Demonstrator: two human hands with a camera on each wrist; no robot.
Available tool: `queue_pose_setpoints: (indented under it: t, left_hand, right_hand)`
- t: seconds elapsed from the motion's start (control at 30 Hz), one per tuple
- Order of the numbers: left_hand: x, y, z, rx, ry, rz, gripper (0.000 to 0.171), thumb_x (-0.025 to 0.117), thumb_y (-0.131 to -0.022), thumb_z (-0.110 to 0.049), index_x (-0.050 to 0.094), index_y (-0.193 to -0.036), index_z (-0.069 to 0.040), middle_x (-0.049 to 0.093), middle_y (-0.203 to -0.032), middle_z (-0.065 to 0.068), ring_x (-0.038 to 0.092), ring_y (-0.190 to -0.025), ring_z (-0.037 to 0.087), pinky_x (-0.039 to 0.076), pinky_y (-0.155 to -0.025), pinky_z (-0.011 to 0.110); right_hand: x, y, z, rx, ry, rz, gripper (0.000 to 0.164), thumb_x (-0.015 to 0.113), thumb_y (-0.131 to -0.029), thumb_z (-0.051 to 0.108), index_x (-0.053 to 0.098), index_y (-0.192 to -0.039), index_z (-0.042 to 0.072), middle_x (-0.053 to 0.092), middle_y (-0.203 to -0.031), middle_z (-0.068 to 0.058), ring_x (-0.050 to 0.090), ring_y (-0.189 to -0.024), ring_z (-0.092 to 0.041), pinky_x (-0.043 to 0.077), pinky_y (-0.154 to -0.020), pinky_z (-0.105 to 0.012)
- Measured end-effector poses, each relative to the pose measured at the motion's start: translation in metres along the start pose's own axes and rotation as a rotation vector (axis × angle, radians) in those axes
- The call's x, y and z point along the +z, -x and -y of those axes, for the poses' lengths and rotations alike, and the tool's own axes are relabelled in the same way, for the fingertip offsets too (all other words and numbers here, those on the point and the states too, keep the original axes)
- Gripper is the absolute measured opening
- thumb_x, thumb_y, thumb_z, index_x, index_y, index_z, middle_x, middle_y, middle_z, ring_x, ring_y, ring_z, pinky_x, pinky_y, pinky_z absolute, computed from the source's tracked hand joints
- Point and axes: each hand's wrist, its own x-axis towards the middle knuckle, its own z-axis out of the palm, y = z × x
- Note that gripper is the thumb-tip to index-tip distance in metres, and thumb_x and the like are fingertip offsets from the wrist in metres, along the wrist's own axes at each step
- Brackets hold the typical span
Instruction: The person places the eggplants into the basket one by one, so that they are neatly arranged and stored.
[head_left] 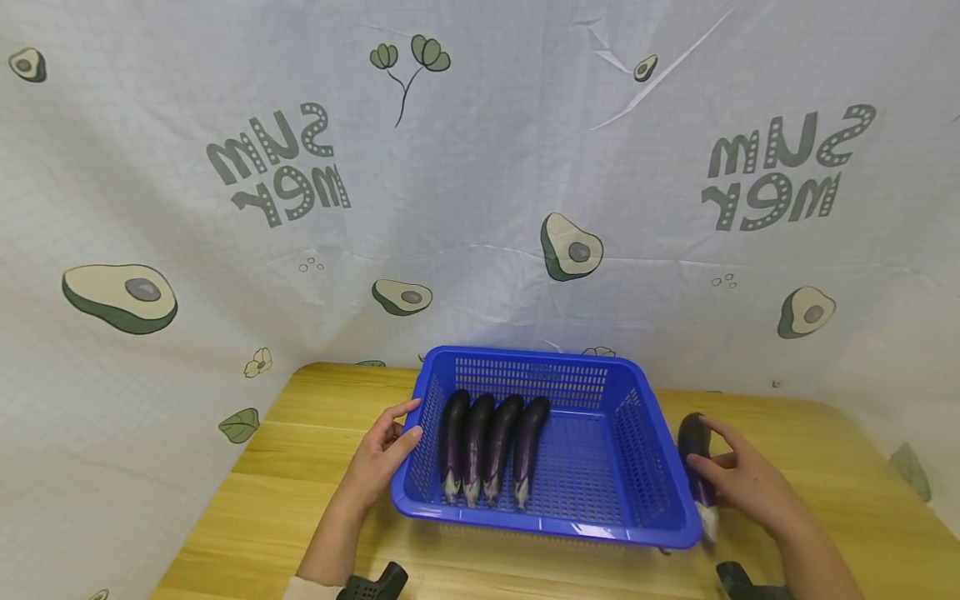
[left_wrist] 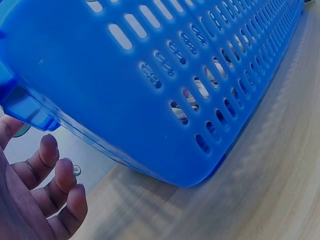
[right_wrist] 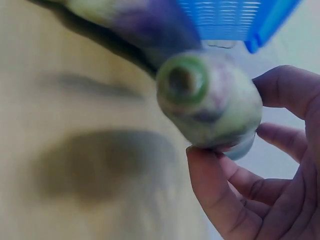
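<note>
A blue plastic basket [head_left: 585, 529] stands on the wooden table, with several dark purple eggplants [head_left: 498, 446] side by side in its left half. At its left rim, my left hand [head_left: 378, 454] holds the edge with thumb and forefinger; the other fingers [left_wrist: 65, 175] curl loosely below the rim in the left wrist view. To the right of the basket, outside it, my right hand [head_left: 750, 483] grips an eggplant [head_left: 694, 437]. Its pale stem end [right_wrist: 220, 100] faces the camera in the right wrist view, thumb on one side and fingers on the other.
Another eggplant [right_wrist: 150, 25] lies close to the basket in the right wrist view; in the head view it is mostly hidden. A pale curtain [head_left: 480, 183] with avocado prints hangs behind the table [head_left: 255, 508]. Wood surface extends on both sides of the basket.
</note>
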Motion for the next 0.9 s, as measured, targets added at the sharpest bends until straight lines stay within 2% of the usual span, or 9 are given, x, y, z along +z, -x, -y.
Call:
queue_pose_setpoints:
  t: [0.27, 0.43, 0.6, 0.9]
  left_hand:
    - [0.0, 0.001, 0.001, 0.001, -0.008, -0.003, 0.047, 0.064, -0.099, -0.025, 0.055, -0.145, -0.024, 0.06, -0.096, 0.013, 0.065, -0.085, 0.022, 0.061, -0.076, 0.031]
    - [0.0, 0.001, 0.001, -0.012, -0.011, -0.006, 0.048, 0.064, -0.099, -0.027, 0.055, -0.145, -0.026, 0.06, -0.097, 0.014, 0.064, -0.086, 0.022, 0.061, -0.077, 0.032]
    - [-0.001, 0.002, -0.001, -0.014, 0.001, -0.002, 0.049, 0.064, -0.098, -0.027, 0.055, -0.146, -0.025, 0.06, -0.098, 0.013, 0.064, -0.087, 0.021, 0.062, -0.078, 0.034]
    - [-0.001, 0.001, -0.001, 0.006, 0.006, 0.008, 0.048, 0.063, -0.099, -0.025, 0.054, -0.147, -0.021, 0.06, -0.096, 0.012, 0.064, -0.085, 0.02, 0.061, -0.074, 0.031]
  right_hand:
    - [-0.021, 0.017, 0.014, -0.016, -0.003, -0.049, 0.08, 0.053, -0.107, 0.03, 0.002, -0.162, 0.003, 0.048, -0.128, -0.049, 0.075, -0.088, -0.027, 0.063, -0.073, -0.036]
    - [-0.03, 0.024, 0.025, -0.039, -0.003, -0.069, 0.082, 0.052, -0.107, 0.035, 0.0, -0.163, 0.007, 0.042, -0.134, -0.051, 0.075, -0.088, -0.027, 0.063, -0.073, -0.037]
    - [-0.033, 0.03, 0.039, -0.077, 0.002, -0.09, 0.085, 0.054, -0.106, 0.037, -0.001, -0.164, 0.011, 0.043, -0.134, -0.048, 0.075, -0.086, -0.027, 0.063, -0.073, -0.039]
    - [-0.028, 0.036, 0.077, -0.147, -0.01, -0.104, 0.083, 0.055, -0.106, 0.03, -0.001, -0.165, 0.014, 0.046, -0.132, -0.047, 0.075, -0.081, -0.023, 0.063, -0.07, -0.036]
